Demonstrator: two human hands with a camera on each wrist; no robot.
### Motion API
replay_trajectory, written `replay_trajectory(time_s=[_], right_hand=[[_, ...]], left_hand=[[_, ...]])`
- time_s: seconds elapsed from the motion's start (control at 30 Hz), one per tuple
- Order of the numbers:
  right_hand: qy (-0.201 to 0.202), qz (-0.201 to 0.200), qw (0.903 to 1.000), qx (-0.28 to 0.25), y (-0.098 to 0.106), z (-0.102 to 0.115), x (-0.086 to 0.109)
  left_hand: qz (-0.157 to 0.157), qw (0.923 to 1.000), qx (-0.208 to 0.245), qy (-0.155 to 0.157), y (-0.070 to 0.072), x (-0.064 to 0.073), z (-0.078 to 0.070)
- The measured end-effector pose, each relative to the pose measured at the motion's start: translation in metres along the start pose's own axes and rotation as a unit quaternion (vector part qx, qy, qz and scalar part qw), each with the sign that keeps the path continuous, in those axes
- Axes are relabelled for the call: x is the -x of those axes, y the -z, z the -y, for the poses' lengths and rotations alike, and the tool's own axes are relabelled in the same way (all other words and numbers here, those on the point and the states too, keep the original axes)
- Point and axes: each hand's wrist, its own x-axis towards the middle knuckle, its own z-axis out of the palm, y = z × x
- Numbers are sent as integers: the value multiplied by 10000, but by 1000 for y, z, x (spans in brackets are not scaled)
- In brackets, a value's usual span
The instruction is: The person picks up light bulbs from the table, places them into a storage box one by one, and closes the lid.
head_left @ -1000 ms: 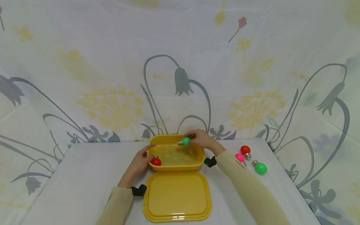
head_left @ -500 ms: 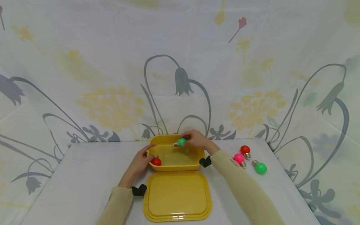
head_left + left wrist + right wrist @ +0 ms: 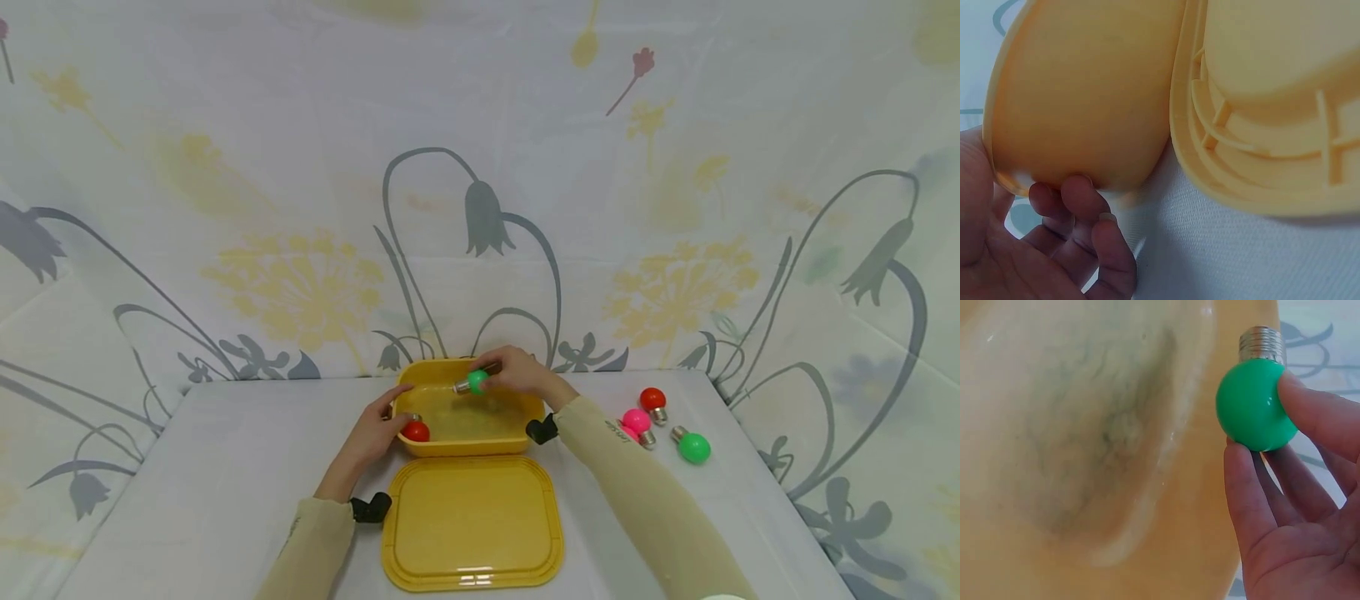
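My right hand (image 3: 520, 371) pinches a green light bulb (image 3: 478, 382) by its round part, above the back of the yellow container (image 3: 468, 448). In the right wrist view the bulb (image 3: 1257, 406) sits between thumb and fingertips, its metal screw base (image 3: 1262, 342) facing away from the palm. My left hand (image 3: 375, 429) holds the container's left wall, and in the left wrist view its fingers (image 3: 1085, 197) curl against the outside. Inside the near left corner lies a red light bulb (image 3: 416, 431), close to the left thumb.
A yellow lid (image 3: 472, 525) lies in front of the container, nearly touching it. To the right, a red bulb (image 3: 652, 400), a pink bulb (image 3: 637, 421) and another green bulb (image 3: 694, 448) lie on the white cloth. More pink shows beside the right sleeve (image 3: 637, 492).
The right hand has shifted left over the container, carrying the green light bulb. Its sleeve now uncovers more of the pink bulb. The left hand and container stay put.
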Motion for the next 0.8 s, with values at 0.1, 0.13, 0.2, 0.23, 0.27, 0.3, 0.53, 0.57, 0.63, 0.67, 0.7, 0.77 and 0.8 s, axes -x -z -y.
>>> replay_trajectory(time_s=[0.1,0.13,0.2,0.23,0.27,0.3,0.53,0.57,0.63,0.67,0.7,0.77,0.8], right_hand=[[22,26,10000,52,-1,0,-2],[29,37,10000,50,-2,-1,-3],[42,59,10000,37,-3,-2,-5],[63,70,10000,19,-3,-2,-5],[84,82,9999,0,-3,-3,-6],[108,101,9999,-17,-4,-3,-7],[164,173,9997,-43,-10,-3,-9],[162,170,9997,-60,-11,-3,-9],[142,164,9997,-81,-13,-3,-11],[145,161,9997,-73,-14,-2,-11],[155,153,9997,-62,-15,-2,-12],[166,148,9997,-27,-17,-2,-14],[183,148,9997,-7,-18,-2,-15]], left_hand=[[22,10000,28,11,0,0,0],[30,10000,19,0,0,0,0],[37,10000,27,25,0,0,0],[45,10000,30,28,0,0,0],[48,10000,32,29,0,0,0],[49,10000,44,51,0,0,-1],[66,10000,-18,48,0,1,-1],[63,10000,-7,39,0,1,-1],[61,10000,14,3,0,1,-2],[59,10000,25,-20,0,1,-2],[53,10000,29,-30,0,1,-2],[51,10000,35,-69,0,1,-1],[46,10000,20,-69,0,0,-1]])
